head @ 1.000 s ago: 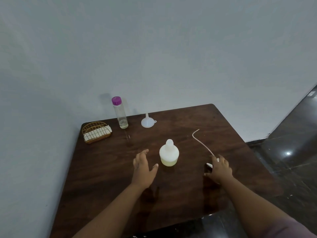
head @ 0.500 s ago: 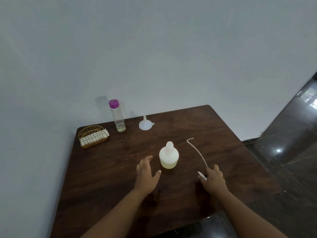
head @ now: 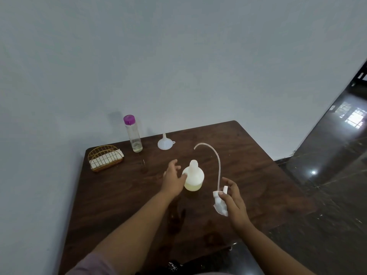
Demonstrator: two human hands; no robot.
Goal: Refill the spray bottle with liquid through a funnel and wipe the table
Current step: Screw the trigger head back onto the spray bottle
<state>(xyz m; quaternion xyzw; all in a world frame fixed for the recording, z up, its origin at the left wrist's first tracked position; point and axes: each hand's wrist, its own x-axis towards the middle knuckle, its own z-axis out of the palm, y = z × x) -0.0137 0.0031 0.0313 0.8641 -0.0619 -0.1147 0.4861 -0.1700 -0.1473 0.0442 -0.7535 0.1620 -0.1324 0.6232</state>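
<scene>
The grip of the right hand [head: 233, 199] is closed around the white spray head [head: 220, 203], lifted clear of the counter [head: 248, 167], with its long thin dip tube [head: 217, 155] arching up and away toward the far side. Held this way, the tube hangs free in the air instead of dragging across the wood. The left hand [head: 173, 179] is spread wide, fingers relaxed, its thumb touching the side of the squat white spray bottle [head: 193, 178], probably to steady it. The bottle stands upright near the middle of the counter, its narrow neck uncapped, a shallow layer of pale yellowish liquid at the bottom. It looks ready to be refilled.

At the back, near the wall, stand one tall clear bottle [head: 133, 133] with a purple cap [head: 129, 119], nearly empty, and just to its right one small white funnel [head: 165, 143], resting wide end down with its spout pointing up. The funnel is not yet on the spray bottle. At the back left corner sits one gold wire basket [head: 104, 158] holding white folded cloth or napkins, likely meant for wiping. In all: two bottles, one funnel, one spray head, one basket, two hands.
</scene>
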